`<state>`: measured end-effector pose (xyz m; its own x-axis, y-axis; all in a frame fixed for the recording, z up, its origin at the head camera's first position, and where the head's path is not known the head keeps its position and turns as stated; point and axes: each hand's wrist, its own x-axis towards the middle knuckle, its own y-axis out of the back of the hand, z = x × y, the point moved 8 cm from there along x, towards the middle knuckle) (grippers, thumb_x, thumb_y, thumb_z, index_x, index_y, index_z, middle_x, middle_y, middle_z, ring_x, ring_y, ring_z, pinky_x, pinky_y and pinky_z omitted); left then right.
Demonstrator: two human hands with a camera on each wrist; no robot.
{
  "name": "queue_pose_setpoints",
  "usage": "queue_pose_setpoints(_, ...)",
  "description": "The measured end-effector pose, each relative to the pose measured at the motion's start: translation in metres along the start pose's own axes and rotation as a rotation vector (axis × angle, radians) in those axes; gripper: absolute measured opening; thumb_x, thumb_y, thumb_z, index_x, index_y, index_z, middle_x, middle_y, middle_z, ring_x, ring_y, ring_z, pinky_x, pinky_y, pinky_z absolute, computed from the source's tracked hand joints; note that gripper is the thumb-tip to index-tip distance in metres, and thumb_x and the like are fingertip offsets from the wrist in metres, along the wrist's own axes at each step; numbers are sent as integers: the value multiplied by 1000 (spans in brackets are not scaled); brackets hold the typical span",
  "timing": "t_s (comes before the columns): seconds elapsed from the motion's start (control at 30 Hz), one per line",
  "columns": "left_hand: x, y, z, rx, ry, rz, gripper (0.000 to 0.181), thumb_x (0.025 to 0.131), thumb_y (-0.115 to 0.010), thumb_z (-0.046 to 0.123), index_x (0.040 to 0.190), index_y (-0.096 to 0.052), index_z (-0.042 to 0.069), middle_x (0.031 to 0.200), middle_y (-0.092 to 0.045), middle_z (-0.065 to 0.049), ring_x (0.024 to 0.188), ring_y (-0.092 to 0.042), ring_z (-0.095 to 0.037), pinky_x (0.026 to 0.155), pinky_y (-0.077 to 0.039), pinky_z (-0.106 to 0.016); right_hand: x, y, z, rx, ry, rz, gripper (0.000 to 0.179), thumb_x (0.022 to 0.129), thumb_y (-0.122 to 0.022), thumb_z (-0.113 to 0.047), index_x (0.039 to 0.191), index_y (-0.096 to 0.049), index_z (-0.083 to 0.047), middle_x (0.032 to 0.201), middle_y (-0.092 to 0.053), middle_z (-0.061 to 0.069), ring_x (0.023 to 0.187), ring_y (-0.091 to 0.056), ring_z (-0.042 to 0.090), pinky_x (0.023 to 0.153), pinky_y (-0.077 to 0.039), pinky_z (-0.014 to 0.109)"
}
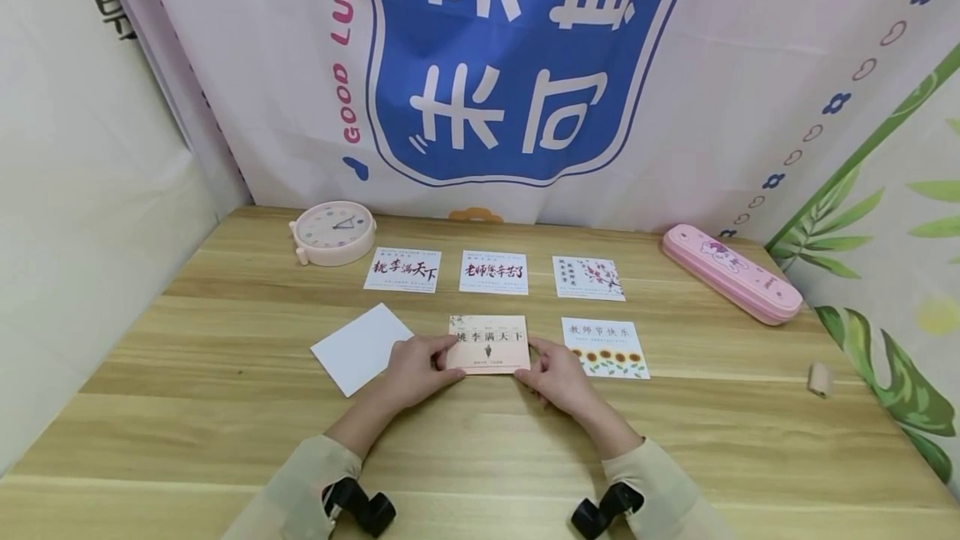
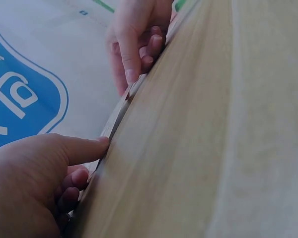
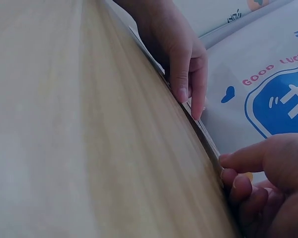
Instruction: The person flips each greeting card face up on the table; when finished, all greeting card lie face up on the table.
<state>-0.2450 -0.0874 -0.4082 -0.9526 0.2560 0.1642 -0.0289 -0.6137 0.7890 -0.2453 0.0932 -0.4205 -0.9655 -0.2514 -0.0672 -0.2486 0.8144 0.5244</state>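
A cream greeting card [image 1: 488,346] with dark Chinese characters lies low over the table at its middle. My left hand [image 1: 420,369] pinches its left edge, thumb near the lower corner. On the opposite edge, my right hand [image 1: 558,373] pinches the card in the same way. The left wrist view shows the left thumb [image 2: 92,148] on the card's near edge, and the right wrist view shows the right thumb [image 3: 246,156] there. A blank white card [image 1: 360,348] lies tilted beside my left hand. Close to my right hand is a sunflower card [image 1: 611,357].
Behind lie a red-lettered card [image 1: 402,271], a second one [image 1: 493,273] and a blossom card [image 1: 589,278]. A pink clock [image 1: 333,233] stands back left. At the right are a pink pencil case [image 1: 731,273] and a small beige object [image 1: 820,379] on the wooden table [image 1: 187,407].
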Motion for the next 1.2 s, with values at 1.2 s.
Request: queue_pose_setpoints(1.2,4,-4,2,127,34,-30,53,74,-65,37,118,-55,9,54,-38,6,51,-34,-11,58,-24,-30,-1,6,-1,-99,-33,48,51,76,-63,-8,122,-45,2,47,-48,1,31,-38,9,31,-31,21)
